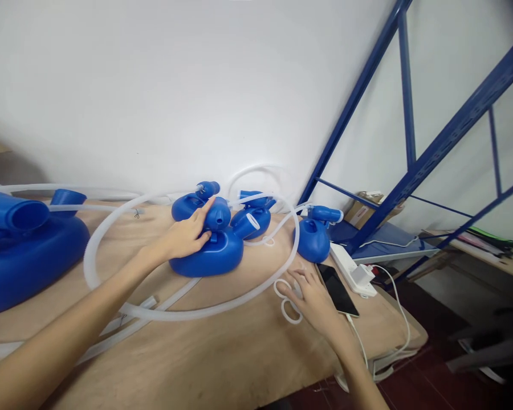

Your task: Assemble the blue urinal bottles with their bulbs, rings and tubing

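Note:
My left hand (191,232) is closed on the top of a blue plastic urinal bottle (207,256) that stands on the table. Its thumb is by the handle, and its fingers lie along the blue spout-like piece (218,213) on top. Low over the tabletop, my right hand (314,299) has its fingers bent and apart, at several thin white rings (290,312). Its fingertips touch or nearly touch one ring; part of that ring is hidden. A clear ribbed hose (222,307) loops around the bottle and passes between my hands.
More blue bottles (312,242) with hoses stand along the wall, and a large one (34,250) is at the left. Right of my right hand lie a phone (337,289) on a cable and a white power strip (353,270). Beyond the table rises a blue metal rack (410,188).

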The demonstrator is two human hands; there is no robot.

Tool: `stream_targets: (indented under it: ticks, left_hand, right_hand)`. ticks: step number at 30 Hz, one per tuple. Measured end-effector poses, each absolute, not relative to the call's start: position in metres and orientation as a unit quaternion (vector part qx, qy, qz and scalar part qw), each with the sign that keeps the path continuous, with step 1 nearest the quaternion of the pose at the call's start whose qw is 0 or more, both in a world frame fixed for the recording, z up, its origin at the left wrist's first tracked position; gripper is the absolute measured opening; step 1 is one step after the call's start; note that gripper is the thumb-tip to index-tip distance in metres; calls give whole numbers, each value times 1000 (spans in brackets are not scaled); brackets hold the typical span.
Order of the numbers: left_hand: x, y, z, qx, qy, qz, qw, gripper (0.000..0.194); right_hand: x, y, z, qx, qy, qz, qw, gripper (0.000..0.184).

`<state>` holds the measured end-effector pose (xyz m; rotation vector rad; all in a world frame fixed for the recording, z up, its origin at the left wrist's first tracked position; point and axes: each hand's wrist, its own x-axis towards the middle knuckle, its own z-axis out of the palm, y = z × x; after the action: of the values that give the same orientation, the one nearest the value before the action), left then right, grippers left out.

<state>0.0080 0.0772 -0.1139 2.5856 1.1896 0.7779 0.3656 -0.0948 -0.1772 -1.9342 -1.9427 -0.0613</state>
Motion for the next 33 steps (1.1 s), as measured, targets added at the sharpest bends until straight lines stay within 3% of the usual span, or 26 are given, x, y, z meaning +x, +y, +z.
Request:
stream_targets:
  ticks: [6,12,16,24,29,33]
  left_hand:
    - [26,54,-102,862,431,256,77,91]
    - [41,60,-104,835,410,354,95,58]
    - [39,74,-107,832,371,397,108,57]
    - [40,96,-125,801,373,463,63,50]
    - [33,103,-128,811,380,445,23,54]
    - [24,100,-119,841,376,389,-30,52]
  right_hand:
    - [366,-125,-201,-664,-723,-51,183,37]
    - [369,-103,-226,-599,-770,-95,197,24]
    - [369,-96,-232,-559,-791,-132,210,14]
    - [359,-99,-217,-468,-838,-184,210,13]
    - [360,-96,-217,-431,-841,-179,274,13]
    - [353,-84,-205,-471,-794,-82,375,11]
